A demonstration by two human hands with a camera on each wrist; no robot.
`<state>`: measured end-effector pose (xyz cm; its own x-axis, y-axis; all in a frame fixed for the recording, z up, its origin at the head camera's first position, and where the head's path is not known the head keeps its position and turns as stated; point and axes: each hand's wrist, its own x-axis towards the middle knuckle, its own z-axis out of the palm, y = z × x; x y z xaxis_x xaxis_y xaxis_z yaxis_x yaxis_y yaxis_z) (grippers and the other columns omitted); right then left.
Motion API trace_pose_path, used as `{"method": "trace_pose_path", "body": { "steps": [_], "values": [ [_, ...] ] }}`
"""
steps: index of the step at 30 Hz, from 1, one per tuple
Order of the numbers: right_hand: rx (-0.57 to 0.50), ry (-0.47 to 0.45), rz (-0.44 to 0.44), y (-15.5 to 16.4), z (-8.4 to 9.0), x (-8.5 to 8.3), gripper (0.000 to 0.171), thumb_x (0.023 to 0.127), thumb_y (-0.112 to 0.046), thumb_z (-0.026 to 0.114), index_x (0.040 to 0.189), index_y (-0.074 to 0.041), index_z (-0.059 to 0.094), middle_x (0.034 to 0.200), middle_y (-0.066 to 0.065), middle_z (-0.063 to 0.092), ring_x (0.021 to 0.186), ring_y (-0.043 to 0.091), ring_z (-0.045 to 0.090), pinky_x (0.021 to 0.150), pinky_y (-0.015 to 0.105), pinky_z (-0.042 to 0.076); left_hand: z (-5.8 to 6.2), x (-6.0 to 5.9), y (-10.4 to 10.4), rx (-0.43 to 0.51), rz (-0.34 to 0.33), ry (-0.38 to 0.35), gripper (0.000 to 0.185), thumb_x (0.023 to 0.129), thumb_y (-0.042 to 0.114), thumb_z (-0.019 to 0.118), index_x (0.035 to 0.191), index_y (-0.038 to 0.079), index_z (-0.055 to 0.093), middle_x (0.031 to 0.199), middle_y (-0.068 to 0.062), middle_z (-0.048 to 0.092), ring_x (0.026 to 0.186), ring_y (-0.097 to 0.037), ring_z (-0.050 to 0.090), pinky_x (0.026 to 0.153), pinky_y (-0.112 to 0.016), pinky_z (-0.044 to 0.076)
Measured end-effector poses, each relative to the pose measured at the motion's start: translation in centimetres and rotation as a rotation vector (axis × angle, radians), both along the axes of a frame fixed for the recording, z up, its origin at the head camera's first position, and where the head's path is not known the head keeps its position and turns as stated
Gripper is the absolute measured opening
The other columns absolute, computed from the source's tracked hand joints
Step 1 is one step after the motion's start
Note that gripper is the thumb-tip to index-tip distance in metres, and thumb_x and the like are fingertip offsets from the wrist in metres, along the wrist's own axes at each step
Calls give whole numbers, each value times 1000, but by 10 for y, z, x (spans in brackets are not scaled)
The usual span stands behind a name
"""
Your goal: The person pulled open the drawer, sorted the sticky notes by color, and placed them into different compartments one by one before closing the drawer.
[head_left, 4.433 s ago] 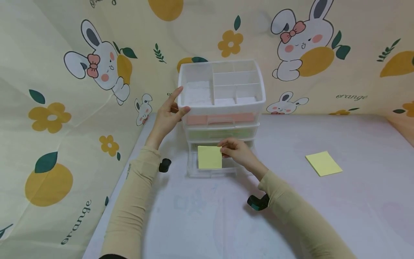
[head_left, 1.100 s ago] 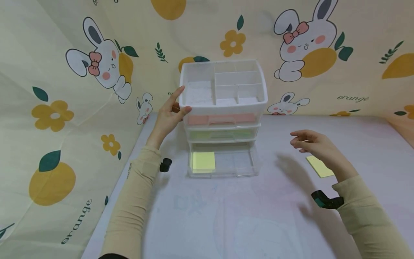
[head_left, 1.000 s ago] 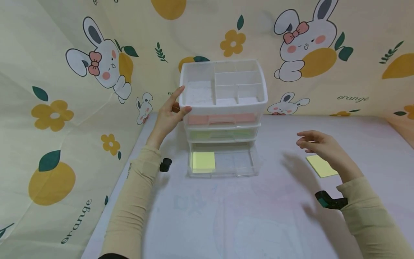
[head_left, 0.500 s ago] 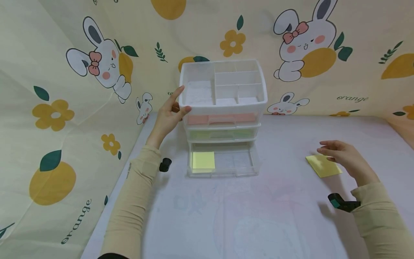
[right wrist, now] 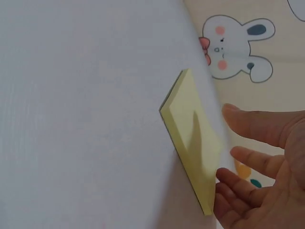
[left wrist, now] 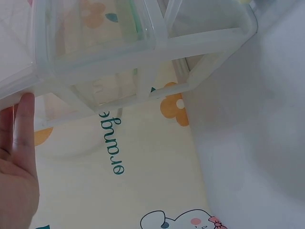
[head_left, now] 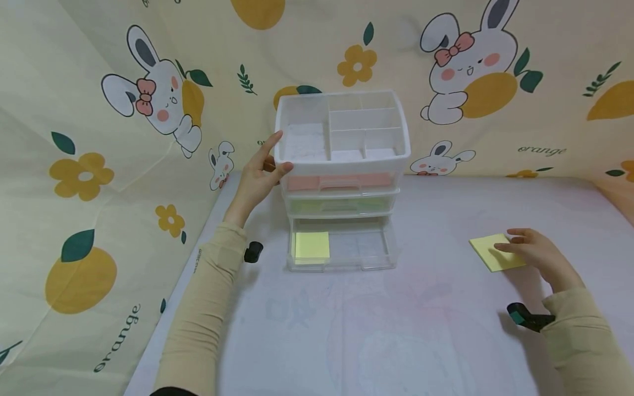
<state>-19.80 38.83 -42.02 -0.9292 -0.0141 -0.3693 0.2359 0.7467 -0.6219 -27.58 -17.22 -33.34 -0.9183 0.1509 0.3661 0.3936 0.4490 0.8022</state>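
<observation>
A white plastic drawer organizer [head_left: 342, 159] stands at the back of the table, its clear bottom drawer [head_left: 359, 247] pulled out. Inside that drawer, at the left, lies a yellow sticky note pad [head_left: 312, 246]. My left hand [head_left: 255, 184] holds the organizer's upper left corner, thumb at the front and index finger along the rim; fingers [left wrist: 25, 129] show against its side in the left wrist view. Over at the right, my right hand [head_left: 542, 256] hovers at a second yellow sticky note pad [right wrist: 193, 143], fingers spread and relaxed. Whether a fingertip touches this pad, I cannot tell.
Above the pulled-out drawer are two shut drawers, one with pink contents [head_left: 342, 181] and one with green contents [head_left: 342, 206]. The organizer top is an open divided tray [head_left: 364, 120]. A patterned cloth [head_left: 307, 49] hangs behind and at the left.
The right hand has let go of the first sticky note pad in the bottom drawer, then moved right and down to the second pad. The left hand stays on the organizer.
</observation>
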Motion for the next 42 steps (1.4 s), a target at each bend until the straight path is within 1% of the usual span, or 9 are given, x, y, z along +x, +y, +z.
{"method": "trace_pose_path", "body": {
  "steps": [4, 8, 20, 26, 29, 32, 38, 41, 42],
  "values": [
    [-7, -21, 18, 1, -1, 2, 89, 92, -41, 54, 140, 17, 6, 138, 45, 17, 125, 56, 20, 97, 65, 27, 0, 0, 0, 10, -5, 3, 65, 78, 59, 59, 136, 57, 29, 83, -3, 50, 76, -18, 57, 68, -29, 53],
    [47, -36, 12, 0, -4, 1, 94, 87, -36, 61, 137, 21, 6, 135, 47, 16, 121, 57, 23, 96, 63, 28, 1, 1, 0, 17, -6, 4, 65, 78, 59, 59, 136, 56, 30, 82, -2, 50, 75, -18, 57, 68, -28, 53],
    [113, -40, -42, -6, -2, 2, 103, 82, -35, 67, 136, 23, 1, 133, 50, 14, 122, 63, 15, 100, 68, 21, 1, 0, 0, 7, -1, -18, 69, 81, 49, 62, 142, 44, 30, 83, -1, 50, 76, -18, 56, 67, -25, 51],
    [55, -4, -67, -6, 0, 3, 95, 87, -27, 60, 138, 19, -6, 132, 51, 14, 120, 61, 20, 98, 67, 25, 15, 15, 5, -6, 3, -23, 69, 84, 45, 60, 145, 34, 30, 82, 0, 48, 78, -20, 56, 68, -22, 51],
    [48, 42, -88, -6, 1, 5, 83, 91, -24, 54, 141, 15, 0, 132, 48, 19, 116, 58, 28, 90, 62, 34, 22, 23, 8, -8, 4, -25, 69, 84, 47, 59, 145, 33, 30, 82, 0, 48, 79, -19, 56, 69, -21, 51],
    [84, 85, -87, -6, 4, 7, 73, 93, -25, 49, 142, 12, 9, 131, 45, 27, 112, 55, 34, 83, 56, 40, 24, 25, 8, -11, 3, -24, 69, 84, 47, 59, 145, 33, 31, 83, -1, 48, 79, -20, 56, 69, -22, 51],
    [108, 128, -68, -6, 9, 10, 62, 96, -28, 45, 141, 10, 24, 129, 42, 34, 110, 51, 36, 80, 52, 38, 23, 24, 8, -8, 4, -30, 69, 84, 46, 59, 145, 33, 30, 83, -1, 48, 78, -20, 55, 69, -23, 51],
    [81, 137, -80, -4, 8, 10, 60, 95, -29, 46, 140, 8, 29, 128, 40, 38, 100, 39, 47, 74, 39, 42, 23, 24, 8, -1, 2, -33, 68, 85, 43, 60, 145, 33, 31, 82, 0, 48, 77, -19, 54, 69, -23, 50],
    [74, 138, -90, 0, 6, 9, 57, 95, -33, 48, 141, -3, 36, 122, 31, 49, 95, 30, 52, 70, 35, 43, 23, 24, 8, 2, 1, -33, 68, 85, 42, 60, 145, 33, 31, 82, 0, 48, 77, -19, 54, 69, -22, 50]
  ]
}}
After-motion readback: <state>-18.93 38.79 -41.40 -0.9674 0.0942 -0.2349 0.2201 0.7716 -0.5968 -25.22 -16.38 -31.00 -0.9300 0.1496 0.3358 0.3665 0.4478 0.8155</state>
